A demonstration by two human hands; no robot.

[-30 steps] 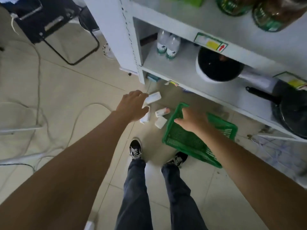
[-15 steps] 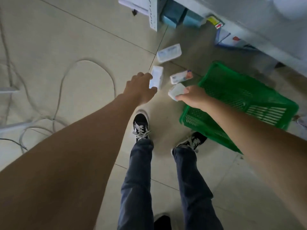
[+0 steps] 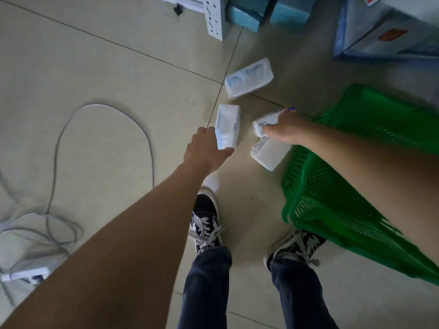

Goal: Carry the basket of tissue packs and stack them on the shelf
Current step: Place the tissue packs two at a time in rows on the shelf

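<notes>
Several white tissue packs lie on the tiled floor in front of the shelf. My left hand (image 3: pixel 206 153) grips the near end of one upright-lying pack (image 3: pixel 226 126). My right hand (image 3: pixel 283 130) closes on a second pack (image 3: pixel 263 124) with blue print. A third pack (image 3: pixel 269 156) lies just below that hand, against the green basket (image 3: pixel 337 203). A fourth pack (image 3: pixel 249 77) rests farther off, toward the shelf. The green basket stands tilted on the floor to my right, partly hidden by my right forearm.
The white shelf post (image 3: pixel 215 19) stands at the top, with blue boxes (image 3: pixel 247 13) and a plastic-wrapped carton (image 3: pixel 380 29) under the shelf. Grey cables (image 3: pixel 104 110) loop over the floor at left, beside a power strip (image 3: pixel 25 273). My shoes (image 3: pixel 205 222) stand below the packs.
The view has dropped closer to the floor. My left hand has closed on one pack. My right hand has moved from the lower pack onto the one with blue print.
</notes>
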